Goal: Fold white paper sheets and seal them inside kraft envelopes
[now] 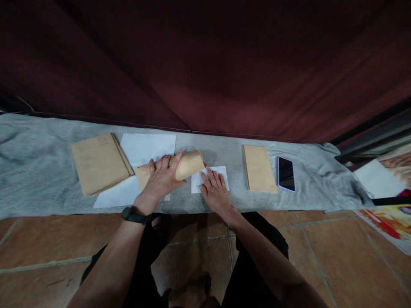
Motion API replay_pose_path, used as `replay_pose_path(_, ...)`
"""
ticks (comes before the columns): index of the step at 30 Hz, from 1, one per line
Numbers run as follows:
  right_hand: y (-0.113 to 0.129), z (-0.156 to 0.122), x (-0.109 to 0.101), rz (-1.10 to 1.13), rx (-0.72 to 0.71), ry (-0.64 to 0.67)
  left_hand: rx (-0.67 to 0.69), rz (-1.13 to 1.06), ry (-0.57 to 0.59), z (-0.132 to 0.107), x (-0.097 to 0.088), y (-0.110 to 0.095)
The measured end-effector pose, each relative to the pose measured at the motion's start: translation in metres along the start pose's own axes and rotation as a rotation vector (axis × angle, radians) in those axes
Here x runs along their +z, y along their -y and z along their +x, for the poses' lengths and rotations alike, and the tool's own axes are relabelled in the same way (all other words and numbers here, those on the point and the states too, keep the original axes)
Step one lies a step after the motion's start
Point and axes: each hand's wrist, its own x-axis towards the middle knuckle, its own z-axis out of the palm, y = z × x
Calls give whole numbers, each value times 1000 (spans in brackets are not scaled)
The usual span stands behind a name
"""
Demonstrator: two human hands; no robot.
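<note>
My left hand (163, 176) grips a brown paper envelope (190, 165) from above, its fingers over the far side. The envelope's right end bulges upward, and part of it is hidden under the hand. To the right, my right hand (214, 188) lies with fingers outstretched on a small folded white sheet of paper (195, 184). The sheet's left edge sits close to the envelope's right end. Larger white sheets (144, 145) lie beneath and beside my left hand.
A stack of larger brown envelopes (98, 162) lies at the left on the grey cloth (38, 167). Smaller brown envelopes (260, 168) and a phone (285, 173) lie at the right. A dark red curtain (205, 72) hangs behind; printed sheets (390, 226) are at far right.
</note>
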Motion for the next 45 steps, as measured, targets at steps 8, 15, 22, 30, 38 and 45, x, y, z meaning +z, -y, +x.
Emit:
replay_pose_path(8, -16, 2, 2, -20, 77, -68, -75, -56, 30, 5, 4, 4)
replay_pose_path(15, -33, 7, -1, -28, 122, -72, -105, -59, 98, 9, 12, 10)
replay_pose_path(22, -46, 5, -4, -112, 142, -39, -122, -58, 109, 10, 12, 13)
replay_pose_path(30, -49, 6, -10, -196, 185, 48, -122, -54, 74, 8, 5, 4)
replay_pose_path(38, -55, 7, -12, -196, 193, 55, -40, -48, 31, 0, -3, 0)
replay_pose_path(45, -55, 7, -12, -189, 206, 49, 8, 72, -119, -12, -27, 16)
